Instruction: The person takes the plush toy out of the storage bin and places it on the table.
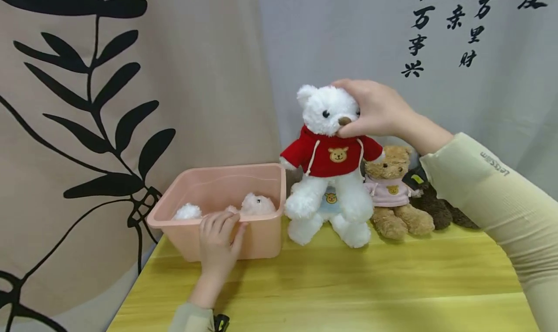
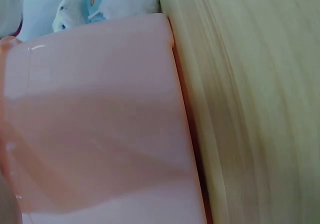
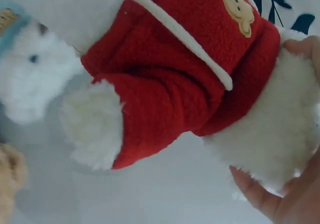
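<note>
My right hand (image 1: 379,108) grips a white teddy bear (image 1: 320,111) in a red hoodie by its head, thumb under the muzzle. The bear hangs upright in front of another white teddy bear (image 1: 304,230) in light blue, which sits on the table. In the right wrist view, fingertips (image 3: 255,191) press into the held bear's fur beside its red hoodie (image 3: 155,114). My left hand (image 1: 218,245) holds the front rim of a pink plastic bin (image 1: 263,237), its fingers bent over the edge and its thumb outside. The left wrist view shows mostly the bin's outer wall (image 2: 100,134).
Inside the bin, a pale pink plush head (image 1: 258,204) and a white fluffy piece (image 1: 188,211) show. Right of the white bears sit a tan teddy bear (image 1: 394,220) in a pink top and a dark brown plush (image 1: 436,208), partly behind my right arm. A printed curtain (image 1: 218,80) hangs behind the wooden table (image 1: 327,293).
</note>
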